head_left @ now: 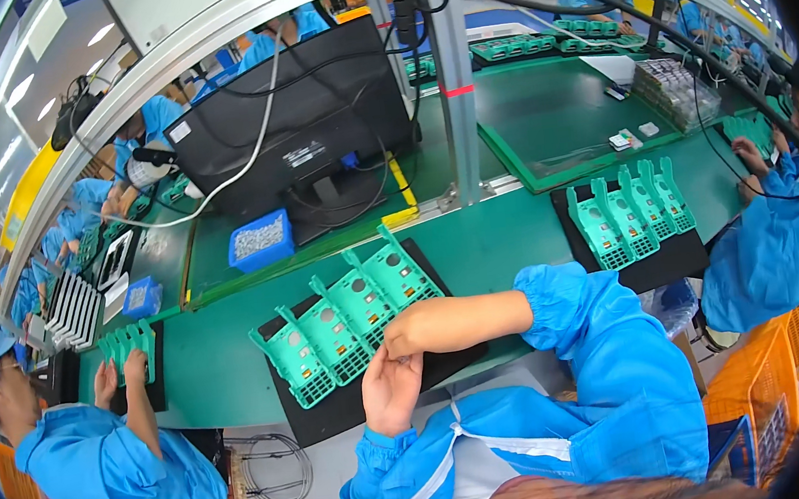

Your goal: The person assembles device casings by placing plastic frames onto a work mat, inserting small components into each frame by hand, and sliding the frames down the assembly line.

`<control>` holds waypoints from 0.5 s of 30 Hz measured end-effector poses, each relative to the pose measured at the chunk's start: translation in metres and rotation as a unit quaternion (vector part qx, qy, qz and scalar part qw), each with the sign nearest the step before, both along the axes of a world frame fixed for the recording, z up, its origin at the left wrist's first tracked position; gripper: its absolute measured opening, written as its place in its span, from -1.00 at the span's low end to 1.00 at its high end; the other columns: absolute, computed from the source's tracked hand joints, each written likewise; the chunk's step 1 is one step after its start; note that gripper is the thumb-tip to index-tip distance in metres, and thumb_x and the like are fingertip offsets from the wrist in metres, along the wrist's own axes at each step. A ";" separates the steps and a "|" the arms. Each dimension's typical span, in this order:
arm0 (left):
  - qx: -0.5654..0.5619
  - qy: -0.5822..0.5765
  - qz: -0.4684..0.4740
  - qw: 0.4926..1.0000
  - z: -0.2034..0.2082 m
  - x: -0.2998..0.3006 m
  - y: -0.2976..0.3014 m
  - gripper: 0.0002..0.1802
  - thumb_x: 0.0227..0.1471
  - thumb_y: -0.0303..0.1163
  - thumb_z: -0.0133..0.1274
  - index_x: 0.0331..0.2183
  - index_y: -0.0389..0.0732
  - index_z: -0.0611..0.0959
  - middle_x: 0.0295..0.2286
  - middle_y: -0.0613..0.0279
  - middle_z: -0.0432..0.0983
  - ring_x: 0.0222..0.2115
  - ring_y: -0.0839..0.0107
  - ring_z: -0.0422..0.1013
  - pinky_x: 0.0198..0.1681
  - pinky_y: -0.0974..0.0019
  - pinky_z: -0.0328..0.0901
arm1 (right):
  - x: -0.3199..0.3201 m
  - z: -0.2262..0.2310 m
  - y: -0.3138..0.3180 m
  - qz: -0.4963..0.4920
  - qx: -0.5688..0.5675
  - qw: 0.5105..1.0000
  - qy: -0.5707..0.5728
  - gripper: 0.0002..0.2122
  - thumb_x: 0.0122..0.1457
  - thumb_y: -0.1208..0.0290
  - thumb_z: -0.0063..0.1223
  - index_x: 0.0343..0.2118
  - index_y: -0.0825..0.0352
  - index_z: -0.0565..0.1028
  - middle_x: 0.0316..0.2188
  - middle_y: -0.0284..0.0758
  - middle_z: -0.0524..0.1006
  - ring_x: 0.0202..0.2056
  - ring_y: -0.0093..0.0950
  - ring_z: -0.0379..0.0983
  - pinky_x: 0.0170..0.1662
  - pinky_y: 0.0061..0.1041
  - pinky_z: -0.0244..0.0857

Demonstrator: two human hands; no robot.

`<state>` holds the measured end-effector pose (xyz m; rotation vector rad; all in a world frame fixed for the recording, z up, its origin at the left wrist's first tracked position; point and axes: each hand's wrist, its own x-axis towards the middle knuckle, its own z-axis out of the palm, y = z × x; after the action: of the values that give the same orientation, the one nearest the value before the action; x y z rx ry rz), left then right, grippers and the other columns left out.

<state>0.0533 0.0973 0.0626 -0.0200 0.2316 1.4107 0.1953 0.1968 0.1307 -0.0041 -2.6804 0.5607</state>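
Note:
My left hand is held palm inward with its fingers curled, just off the near edge of a black mat. Against its fingertips, my right hand bends down in a pinch, its forearm crossing from the right. Whatever the two hands hold between them is too small or hidden to make out. Just beyond them, on the mat, several green plastic housings stand side by side in a row, with grid-like vents at their near ends and upright tabs at their far ends. My right hand overlaps the row's near right part.
Behind the row are a blue bin of small parts and a black monitor. More green housings lie on a mat to the right. Co-workers sit at left and right. A metal post rises behind the green bench.

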 end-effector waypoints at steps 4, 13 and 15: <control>-0.024 0.013 0.009 1.000 -0.004 0.017 0.017 -0.77 0.21 -0.44 -0.28 -0.22 -0.38 0.42 -0.33 0.16 0.39 -0.31 0.37 0.32 0.04 0.20 0.23 | 0.016 0.005 0.015 -0.008 0.003 1.000 -0.018 -0.93 -0.06 0.49 0.01 -0.53 0.36 0.49 -0.49 -0.22 0.47 -0.41 -0.23 0.48 -0.40 -0.34 0.36; -0.051 -0.017 0.022 0.998 -0.015 0.031 0.033 -0.80 0.17 -0.46 -0.27 -0.25 -0.32 0.43 -0.42 0.24 0.38 -0.39 0.42 0.30 -0.06 0.25 0.26 | 0.023 -0.001 0.036 0.006 0.001 1.000 -0.030 -0.88 -0.07 0.45 0.03 -0.44 0.33 0.50 -0.50 -0.30 0.45 -0.38 -0.31 0.46 -0.40 -0.37 0.35; -0.019 -0.013 0.015 1.000 -0.021 0.030 0.034 -0.82 0.18 -0.47 -0.24 -0.25 -0.32 0.44 -0.38 0.23 0.40 -0.32 0.41 0.35 -0.01 0.23 0.26 | 0.022 -0.004 0.038 -0.004 0.011 0.999 -0.034 -0.88 -0.08 0.45 0.03 -0.44 0.33 0.50 -0.50 -0.31 0.46 -0.37 -0.32 0.46 -0.40 -0.37 0.34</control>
<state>0.0834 0.1314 0.0419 -0.0736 0.2376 1.4351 0.2178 0.2344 0.1262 -0.0298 -2.7514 0.5387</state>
